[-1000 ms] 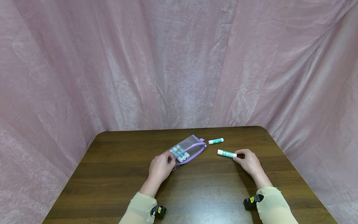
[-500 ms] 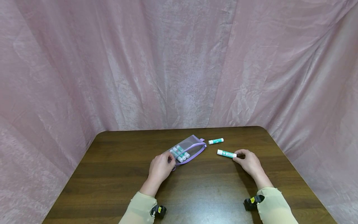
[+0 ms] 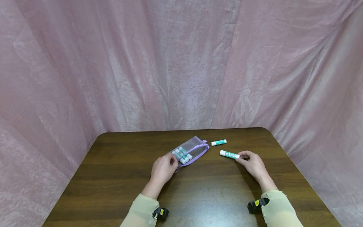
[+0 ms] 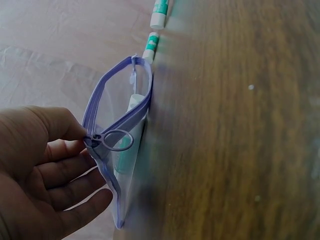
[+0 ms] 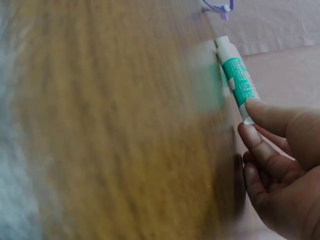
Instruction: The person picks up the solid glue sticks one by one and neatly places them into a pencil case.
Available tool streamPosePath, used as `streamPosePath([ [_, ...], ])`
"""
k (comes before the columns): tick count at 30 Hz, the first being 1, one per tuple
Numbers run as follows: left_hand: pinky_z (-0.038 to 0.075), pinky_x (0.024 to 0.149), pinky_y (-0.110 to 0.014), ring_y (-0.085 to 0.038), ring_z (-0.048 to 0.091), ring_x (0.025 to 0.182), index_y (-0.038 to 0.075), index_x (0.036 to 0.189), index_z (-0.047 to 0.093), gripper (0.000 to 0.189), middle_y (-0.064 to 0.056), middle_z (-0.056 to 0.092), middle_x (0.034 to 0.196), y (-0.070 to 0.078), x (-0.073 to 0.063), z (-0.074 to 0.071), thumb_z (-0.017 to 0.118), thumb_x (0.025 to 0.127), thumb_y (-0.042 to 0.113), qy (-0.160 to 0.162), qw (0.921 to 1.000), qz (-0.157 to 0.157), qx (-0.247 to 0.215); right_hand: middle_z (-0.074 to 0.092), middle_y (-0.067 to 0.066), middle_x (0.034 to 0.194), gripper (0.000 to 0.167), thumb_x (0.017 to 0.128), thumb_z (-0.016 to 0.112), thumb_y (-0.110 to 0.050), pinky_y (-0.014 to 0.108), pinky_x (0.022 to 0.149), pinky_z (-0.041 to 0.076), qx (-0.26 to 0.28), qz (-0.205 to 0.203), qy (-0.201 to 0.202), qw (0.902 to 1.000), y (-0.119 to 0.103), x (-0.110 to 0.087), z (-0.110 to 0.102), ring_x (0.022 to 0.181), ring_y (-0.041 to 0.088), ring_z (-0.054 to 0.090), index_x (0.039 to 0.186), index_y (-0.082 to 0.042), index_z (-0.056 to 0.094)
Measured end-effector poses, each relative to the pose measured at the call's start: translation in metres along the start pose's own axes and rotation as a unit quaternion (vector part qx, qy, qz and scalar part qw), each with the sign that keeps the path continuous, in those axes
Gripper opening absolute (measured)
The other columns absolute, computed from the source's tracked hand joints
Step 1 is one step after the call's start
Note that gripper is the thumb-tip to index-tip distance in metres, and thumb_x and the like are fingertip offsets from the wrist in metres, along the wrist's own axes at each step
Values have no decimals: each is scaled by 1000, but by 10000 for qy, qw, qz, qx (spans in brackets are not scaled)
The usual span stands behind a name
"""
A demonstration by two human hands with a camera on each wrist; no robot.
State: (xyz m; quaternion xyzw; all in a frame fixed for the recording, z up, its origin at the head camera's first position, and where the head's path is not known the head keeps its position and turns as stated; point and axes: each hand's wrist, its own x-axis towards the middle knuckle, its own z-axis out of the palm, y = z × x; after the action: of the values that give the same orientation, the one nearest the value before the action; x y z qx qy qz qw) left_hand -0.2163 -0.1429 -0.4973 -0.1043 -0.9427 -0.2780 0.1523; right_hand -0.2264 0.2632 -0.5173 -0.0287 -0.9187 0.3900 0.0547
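Note:
My left hand (image 3: 163, 169) pinches the near corner of a clear, purple-edged zipper pouch (image 3: 195, 140), right by its ring-shaped zipper pull (image 4: 118, 140). The pouch's mouth gapes toward the right. Inside it lie several white-and-green glue sticks (image 3: 181, 155), seen through the mesh. On the right, my right hand (image 3: 252, 164) pinches one end of another glue stick (image 3: 229, 154) between thumb and fingers. That stick's free end points left toward the pouch, and its printed label shows in the right wrist view.
A further glue stick (image 3: 218, 142) lies on the brown wooden table (image 3: 119, 164), behind the held one and just right of the pouch. Pink curtain (image 3: 181, 69) hangs behind the table and at both sides.
The glue stick in my right hand has turned slightly about its length, so a different part of its label faces up. The left hand and pouch stay put.

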Motion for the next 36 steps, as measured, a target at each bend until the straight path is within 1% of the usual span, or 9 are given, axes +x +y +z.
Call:
streamPosePath([
  [8,53,66,-43,-20,64,70,18,85,72,10,5,69,79,0,1,0,81,89,15,21,10000,25,17,76,10,111,30,102,80,-25,41,87,48,189,68,22,9998,-1,-1,0,102,26,64,120,-2,75],
  [16,53,66,-43,-19,63,69,18,85,71,11,6,69,79,0,1,0,81,89,14,7,10000,16,29,77,11,112,32,102,81,-27,39,86,49,382,150,66,9991,-6,-4,2,103,25,66,121,-1,76],
  [23,53,66,-42,-18,62,69,18,86,72,10,6,69,80,-1,0,0,81,89,15,-39,10000,-17,1,76,14,116,35,102,81,-30,39,85,48,477,260,33,9985,-11,-5,2,106,28,65,122,-2,76],
  [36,52,66,-42,-18,62,69,18,87,72,10,5,69,80,0,0,-1,81,90,16,-83,9999,-58,15,77,11,115,40,101,82,-33,36,86,48,720,374,57,9967,-17,-10,4,106,25,64,124,-1,75],
])
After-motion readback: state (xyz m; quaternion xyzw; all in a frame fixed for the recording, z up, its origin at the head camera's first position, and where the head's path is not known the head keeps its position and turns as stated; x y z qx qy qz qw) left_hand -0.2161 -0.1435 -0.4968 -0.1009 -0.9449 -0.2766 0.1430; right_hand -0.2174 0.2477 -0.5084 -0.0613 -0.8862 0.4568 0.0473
